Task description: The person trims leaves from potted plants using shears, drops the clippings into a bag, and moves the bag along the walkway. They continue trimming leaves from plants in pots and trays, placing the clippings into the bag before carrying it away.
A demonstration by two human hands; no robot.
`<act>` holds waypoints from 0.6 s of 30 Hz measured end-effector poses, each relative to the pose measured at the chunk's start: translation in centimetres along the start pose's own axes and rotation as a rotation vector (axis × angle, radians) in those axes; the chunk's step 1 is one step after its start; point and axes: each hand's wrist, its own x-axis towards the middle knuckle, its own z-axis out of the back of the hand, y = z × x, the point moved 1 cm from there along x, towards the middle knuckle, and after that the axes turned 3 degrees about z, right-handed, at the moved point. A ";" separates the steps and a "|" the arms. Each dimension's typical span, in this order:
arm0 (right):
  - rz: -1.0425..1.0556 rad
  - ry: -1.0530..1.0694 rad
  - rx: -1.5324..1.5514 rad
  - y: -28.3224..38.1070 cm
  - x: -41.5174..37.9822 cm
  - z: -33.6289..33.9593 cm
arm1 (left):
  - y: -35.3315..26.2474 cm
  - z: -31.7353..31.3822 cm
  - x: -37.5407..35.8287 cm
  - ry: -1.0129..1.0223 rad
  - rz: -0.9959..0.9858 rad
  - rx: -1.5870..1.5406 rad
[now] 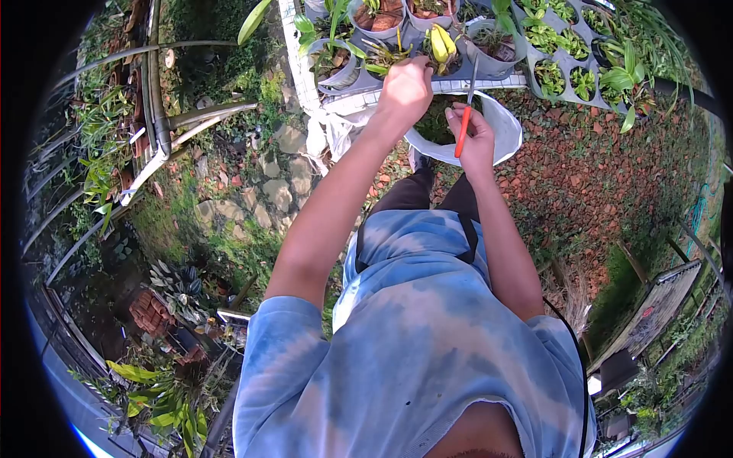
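Observation:
My left hand [407, 85] reaches to the edge of the plant tray, its fingers closed beside a small potted plant [384, 58]; what they pinch is hidden. A plant with yellow leaves [442, 44] stands just right of it. In my right hand [475, 136] is a knife [463, 131] with an orange handle, its thin metal blade pointing up toward the tray. Under both hands a white bucket [505, 130] sits below the tray's edge, with dark greenish matter inside.
Several pots, including a white pot [495, 47], stand in the grey tray [456, 85] on a white-edged bench [301, 57]. Seedlings fill another tray [569, 84] at right. Red brick chips [573, 168] cover the ground; stepping stones [279, 195] and pole racks [156, 99] lie left.

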 end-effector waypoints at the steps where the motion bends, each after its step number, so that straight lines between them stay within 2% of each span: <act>1: -0.011 0.011 0.003 0.2 -0.1 0.0 | 0.8 -1.5 0.6 0.030 0.067 -0.009; 3: 0.001 0.034 -0.005 0.6 -0.4 0.1 | 2.3 -4.3 2.3 0.030 0.157 0.102; 6: 0.032 0.048 -0.025 1.2 -0.8 0.7 | 3.7 -6.0 5.3 0.157 0.181 0.177; 8: 0.010 0.043 -0.027 1.6 -0.8 1.3 | 3.6 -6.3 6.2 0.182 0.106 0.469; 12: -0.006 0.034 -0.002 1.7 -0.7 3.0 | 6.9 -9.7 8.0 0.183 0.427 0.396; 17: 0.025 0.039 -0.019 2.3 0.1 4.8 | 4.0 -7.4 7.2 0.181 0.543 0.035; 18: 0.026 0.035 -0.017 2.4 0.2 4.9 | 4.6 -7.8 7.0 0.100 0.511 -0.014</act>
